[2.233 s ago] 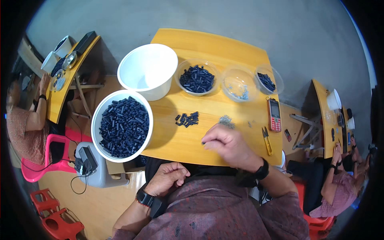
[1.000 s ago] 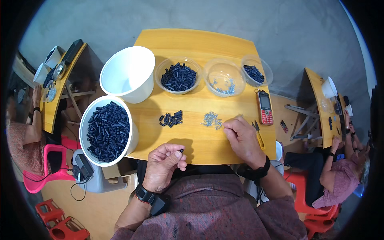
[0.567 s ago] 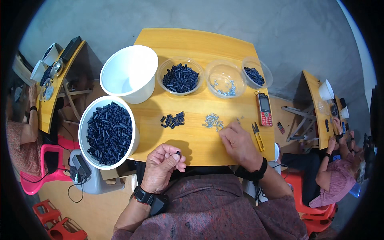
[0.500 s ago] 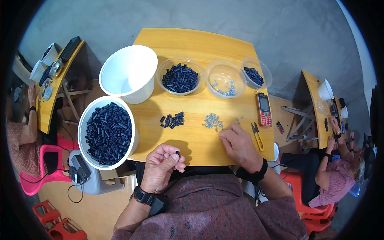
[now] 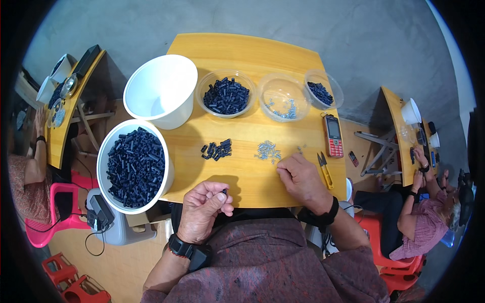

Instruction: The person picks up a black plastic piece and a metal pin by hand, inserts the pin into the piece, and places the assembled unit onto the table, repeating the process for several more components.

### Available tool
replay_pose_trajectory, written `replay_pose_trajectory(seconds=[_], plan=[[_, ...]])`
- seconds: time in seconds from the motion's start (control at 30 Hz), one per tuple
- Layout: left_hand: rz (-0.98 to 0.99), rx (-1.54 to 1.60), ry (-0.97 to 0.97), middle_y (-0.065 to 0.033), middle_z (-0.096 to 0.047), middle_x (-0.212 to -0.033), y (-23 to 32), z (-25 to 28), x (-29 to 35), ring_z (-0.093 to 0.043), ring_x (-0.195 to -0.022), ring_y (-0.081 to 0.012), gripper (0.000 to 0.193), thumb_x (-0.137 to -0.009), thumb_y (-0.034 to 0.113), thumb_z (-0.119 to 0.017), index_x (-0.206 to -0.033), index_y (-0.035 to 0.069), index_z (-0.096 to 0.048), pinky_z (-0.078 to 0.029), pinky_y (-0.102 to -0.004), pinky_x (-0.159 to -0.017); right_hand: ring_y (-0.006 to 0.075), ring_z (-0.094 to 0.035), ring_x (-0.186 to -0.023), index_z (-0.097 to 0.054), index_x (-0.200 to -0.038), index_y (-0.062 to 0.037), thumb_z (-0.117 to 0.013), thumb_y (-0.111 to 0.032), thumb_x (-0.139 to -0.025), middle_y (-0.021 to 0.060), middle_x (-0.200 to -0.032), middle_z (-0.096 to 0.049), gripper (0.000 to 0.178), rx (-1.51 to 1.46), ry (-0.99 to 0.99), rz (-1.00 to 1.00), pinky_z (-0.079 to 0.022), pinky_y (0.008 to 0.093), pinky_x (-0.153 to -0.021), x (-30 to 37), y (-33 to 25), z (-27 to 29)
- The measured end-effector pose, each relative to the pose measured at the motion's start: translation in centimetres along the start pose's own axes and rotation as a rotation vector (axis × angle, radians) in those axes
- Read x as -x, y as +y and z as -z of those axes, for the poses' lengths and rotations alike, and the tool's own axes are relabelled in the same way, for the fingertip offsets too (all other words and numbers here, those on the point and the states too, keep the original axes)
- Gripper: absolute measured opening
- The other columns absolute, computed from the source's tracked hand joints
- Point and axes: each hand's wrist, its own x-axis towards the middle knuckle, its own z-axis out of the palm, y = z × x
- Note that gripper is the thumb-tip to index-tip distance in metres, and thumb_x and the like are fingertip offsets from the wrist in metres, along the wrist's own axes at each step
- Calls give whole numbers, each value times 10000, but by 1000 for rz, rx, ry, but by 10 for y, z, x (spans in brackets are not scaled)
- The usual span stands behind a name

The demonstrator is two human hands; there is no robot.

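Between the thumb and fingers of my left hand is a small black plastic tube, held just over the table's near edge. My right hand rests on the table with its fingers curled in a pinch; whatever they hold is hidden. It is close to a little heap of small silver screws. Left of that heap lies a pile of black plastic tubes. Beside my right wrist are yellow-handled snips.
A white bucket full of black tubes stands at the left, before a second white bucket. Clear bowls with black pieces and screws line the back. A red phone lies right. Co-workers sit at side tables.
Both hands keep nearly the same places and closed grips. The whole view has shifted very slightly. At the right, a co-worker's hand has moved a little.
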Motion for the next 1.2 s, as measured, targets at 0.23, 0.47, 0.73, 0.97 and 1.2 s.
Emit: replay_pose_trajectory(seconds=[0.23, 0.47, 0.73, 0.97, 1.2], plan=[[-24, -24, 13, -118, -700, -920, -2, -2, 1, -702, -752, -172, 133, -940, 48, -650, -1061, 8, -614, -602, -315, -684, 386, -585, -760, -568, -889, -30, -617, -34, -853, 164, -843, -560, 61, 36, -23, 14, -488, 433, -666, -1, -4, -3], [-29, -75, 8, -111, -698, -907, -2, -5, -1, -689, -726, -156, 113, -933, 36, -657, -1030, 18, -602, -595, -297, -679, 85, -566, -730, -611, -962, -44, -619, -3, -929, 36, -860, -587, 53, -530, -135, -268, -453, 221, -658, 7, -40, -5], [-59, -101, -15, -113, -707, -914, -2, -3, 0, -682, -743, -134, 104, -937, 22, -653, -1028, -13, -616, -589, -262, -675, 91, -640, -801, -632, -1063, 2, -613, 14, -945, 56, -973, -636, 119, -894, -276, -148, -528, 233, -706, -9, -67, -36], [-69, -73, -2, -115, -710, -915, -2, -3, 0, -674, -727, -128, 93, -928, 18, -665, -1007, -8, -624, -577, -251, -652, 101, -655, -873, -666, -998, 17, -650, -34, -925, 56, -953, -666, 90, -881, -243, -156, -540, 247, -768, -15, -65, -48], [-66, -102, 10, -115, -709, -886, -3, -2, 1, -671, -682, -141, 77, -910, 17, -683, -953, 8, -620, -573, -267, -611, 101, -641, -860, -674, -982, 11, -671, -48, -918, 61, -948, -658, 87, -1008, -282, -175, -531, 247, -764, -14, -59, -56]])
